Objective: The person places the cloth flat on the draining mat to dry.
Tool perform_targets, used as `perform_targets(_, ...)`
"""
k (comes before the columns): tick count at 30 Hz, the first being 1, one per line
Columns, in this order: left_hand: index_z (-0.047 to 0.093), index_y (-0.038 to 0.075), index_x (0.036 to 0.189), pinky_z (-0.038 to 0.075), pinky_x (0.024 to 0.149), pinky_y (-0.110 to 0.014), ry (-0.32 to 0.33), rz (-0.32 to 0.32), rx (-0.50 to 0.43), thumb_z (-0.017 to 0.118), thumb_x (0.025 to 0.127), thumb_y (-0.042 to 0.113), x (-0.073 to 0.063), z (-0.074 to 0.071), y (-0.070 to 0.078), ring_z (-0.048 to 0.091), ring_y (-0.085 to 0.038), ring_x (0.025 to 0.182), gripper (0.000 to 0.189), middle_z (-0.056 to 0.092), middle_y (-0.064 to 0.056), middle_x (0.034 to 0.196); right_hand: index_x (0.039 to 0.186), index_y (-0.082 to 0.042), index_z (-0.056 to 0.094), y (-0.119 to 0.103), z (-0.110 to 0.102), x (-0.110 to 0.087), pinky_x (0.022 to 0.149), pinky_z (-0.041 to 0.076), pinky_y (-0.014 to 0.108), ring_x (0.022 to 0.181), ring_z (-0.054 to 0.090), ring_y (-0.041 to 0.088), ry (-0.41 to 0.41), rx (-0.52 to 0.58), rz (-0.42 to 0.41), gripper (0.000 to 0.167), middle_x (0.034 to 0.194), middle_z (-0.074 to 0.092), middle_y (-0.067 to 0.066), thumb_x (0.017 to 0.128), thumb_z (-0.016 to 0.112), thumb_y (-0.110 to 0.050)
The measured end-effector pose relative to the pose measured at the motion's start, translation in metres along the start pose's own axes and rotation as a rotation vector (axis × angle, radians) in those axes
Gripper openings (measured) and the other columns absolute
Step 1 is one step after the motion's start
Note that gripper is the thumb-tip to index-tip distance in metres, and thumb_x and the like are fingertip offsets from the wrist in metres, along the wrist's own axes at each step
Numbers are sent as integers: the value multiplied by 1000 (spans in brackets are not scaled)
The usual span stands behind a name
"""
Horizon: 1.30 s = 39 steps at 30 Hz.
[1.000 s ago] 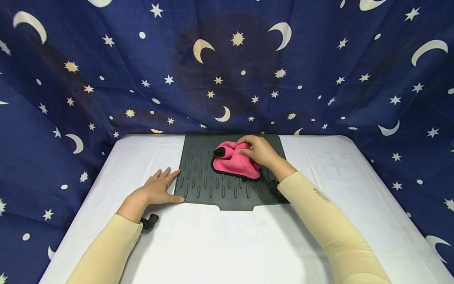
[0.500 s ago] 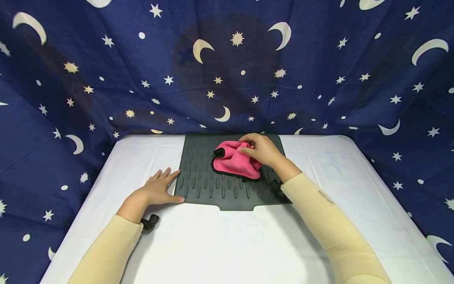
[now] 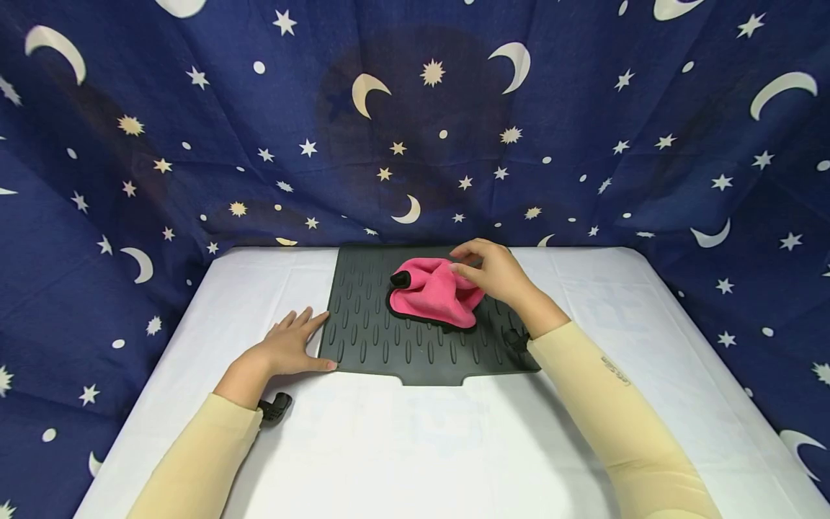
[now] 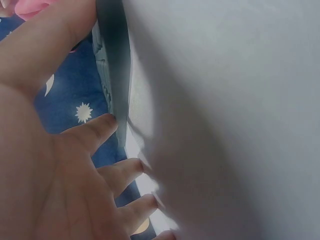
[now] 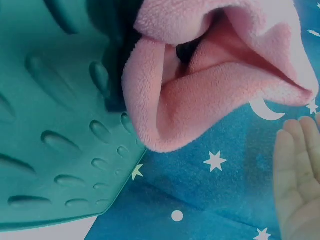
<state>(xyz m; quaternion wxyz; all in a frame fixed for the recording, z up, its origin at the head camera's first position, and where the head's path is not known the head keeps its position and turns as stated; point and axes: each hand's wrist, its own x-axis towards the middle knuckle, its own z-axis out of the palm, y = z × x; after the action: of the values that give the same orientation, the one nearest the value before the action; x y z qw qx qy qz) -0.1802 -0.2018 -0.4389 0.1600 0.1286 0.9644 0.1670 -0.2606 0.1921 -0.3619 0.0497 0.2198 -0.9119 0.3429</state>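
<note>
- Head view: a white table (image 3: 415, 447) is standing in front of a blue curtain (image 3: 415, 108) printed with moons and stars.
- A dark ribbed mat (image 3: 376, 339) is lying at the far middle of the table, its back edge reaching the table's far edge.
- A pink cloth (image 3: 431, 295) with a black trim is sitting bunched on the far right part of the mat.
- The right hand (image 3: 496, 274) is resting on the cloth's right side, fingers bent over the top of it; whether it is pinching the fabric or just touching it, cannot tell.
- The left hand (image 3: 288, 349) is lying flat on the table, fingers straight and spread, fingertips touching the mat's left edge near its front left corner, gripping nothing.
- Both arms are wearing beige sleeves; a small black device (image 3: 275, 407) is showing at the left wrist.
- Left wrist view: the left hand (image 4: 50, 165) is lying open, fingertips (image 4: 107, 122) meeting the mat's edge (image 4: 114, 75) where it borders the white table (image 4: 225, 100).
- Right wrist view: the cloth (image 5: 210, 80) is lying folded on the mat (image 5: 55, 115), its fold opening toward the camera.
- Right hand's fingers (image 5: 297, 175) are showing straight at the lower right, apart from the cloth here; curtain (image 5: 200, 200) behind.
</note>
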Motion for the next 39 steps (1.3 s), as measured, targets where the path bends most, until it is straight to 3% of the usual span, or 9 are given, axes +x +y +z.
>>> perform_targets(14, 29, 12, 158, 11, 114, -69, -5, -20, -48, 81, 75, 57, 0, -2, 6, 12, -56, 145, 108, 18, -29, 161, 114, -7, 72, 7, -11, -15, 82, 57, 44, 91, 70, 26, 32, 21, 2, 26, 108, 69, 7, 92, 74, -21)
perform_targets(20, 31, 11, 158, 15, 115, -68, -5, -26, -59, 78, 80, 54, 1, -5, 12, 16, -54, 145, 100, 20, -30, 160, 113, -7, 72, 11, -12, -21, 83, 57, 43, 90, 70, 25, 53, 10, 10, 25, 106, 70, 7, 92, 74, -21)
perform_targets(27, 34, 4, 155, 25, 113, -64, 52, 41, -74, 67, 94, 46, 9, -8, 24, 28, -50, 143, 82, 28, -30, 157, 114, -5, 72, 18, -14, -27, 84, 57, 46, 94, 69, 27, 63, -4, 27, 27, 108, 70, 9, 94, 73, -23)
perform_targets(39, 42, 7, 152, 30, 115, -55, 178, 138, -136, 62, 98, 43, 33, -10, 58, 37, -38, 142, 68, 42, -18, 153, 117, -3, 71, 34, -11, -37, 82, 56, 48, 97, 67, 31, 71, 28, 78, 30, 110, 69, 11, 95, 72, -23)
